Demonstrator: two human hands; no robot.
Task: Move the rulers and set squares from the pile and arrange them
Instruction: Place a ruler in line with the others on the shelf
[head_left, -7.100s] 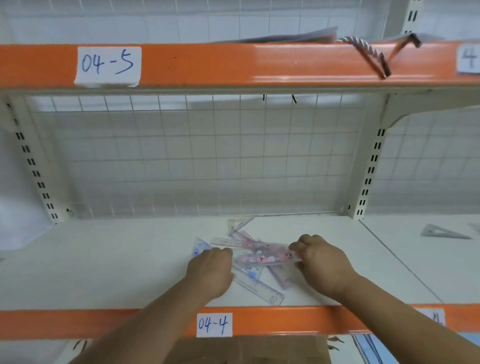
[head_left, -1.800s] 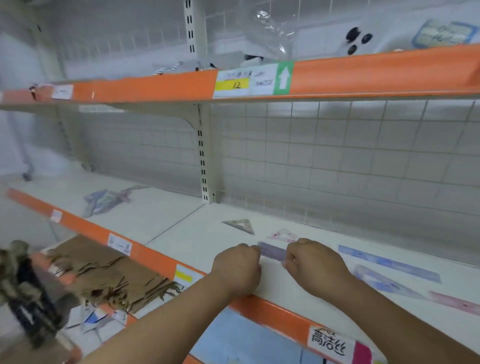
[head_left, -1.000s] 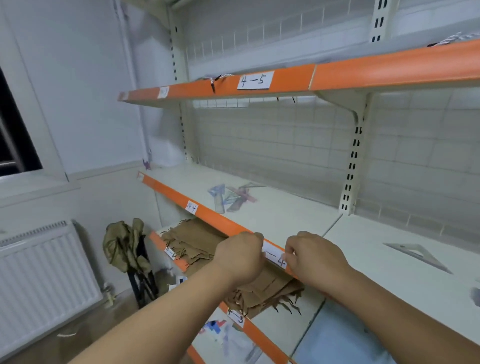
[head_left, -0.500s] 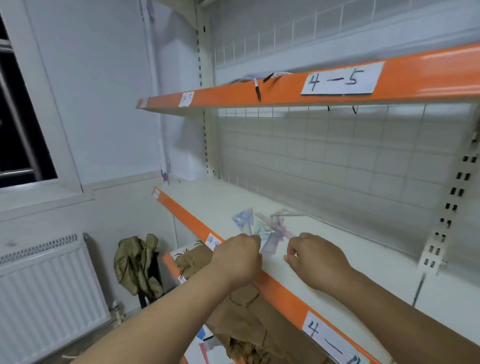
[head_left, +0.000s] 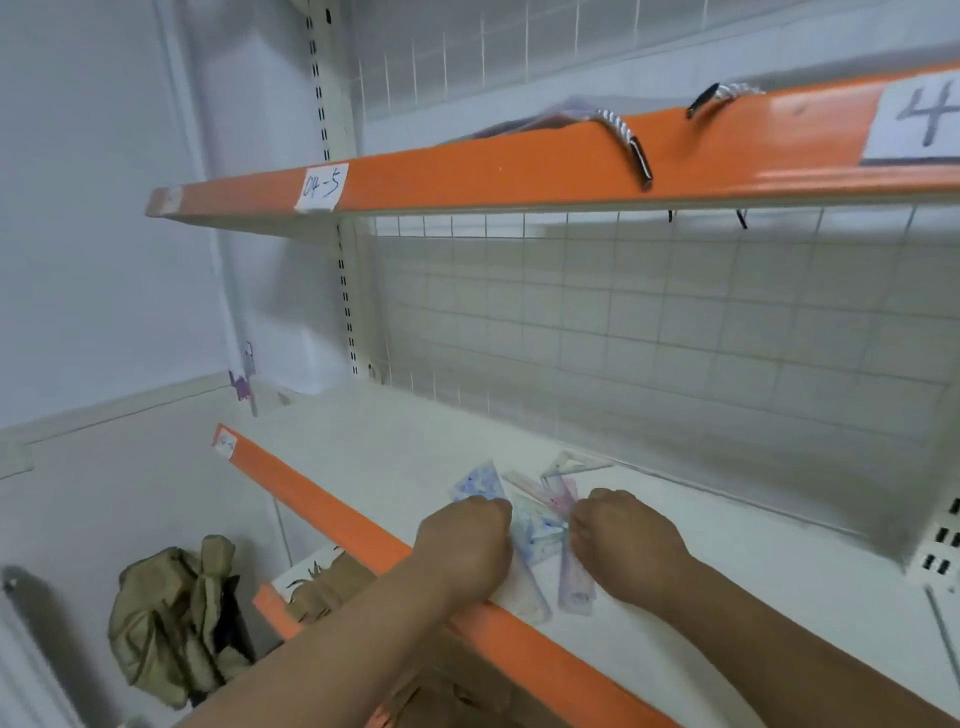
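Observation:
A loose pile of translucent rulers and set squares (head_left: 540, 525) lies on the white shelf (head_left: 363, 457), close to its orange front edge. A blue-patterned set square (head_left: 480, 480) sticks out at the pile's left, a clear one (head_left: 566, 465) at its back, and a purple ruler (head_left: 574, 587) points toward the front edge. My left hand (head_left: 462, 545) is on the pile's left side and my right hand (head_left: 623, 543) on its right. Both have curled fingers touching the pile. The fingertips are hidden, so I cannot tell whether either hand pinches a piece.
An upper orange-edged shelf (head_left: 467, 171) labelled 04-5 overhangs, with rope handles (head_left: 631, 140) dangling over its lip. A wire grid (head_left: 649, 322) backs the shelf. Brown paper (head_left: 332, 587) lies on the shelf below. An olive bag (head_left: 171, 618) sits on the floor at the left.
My view turned left from the right-hand shelf bay back to the pile. Both hands came down from above the shelf edge onto the pile.

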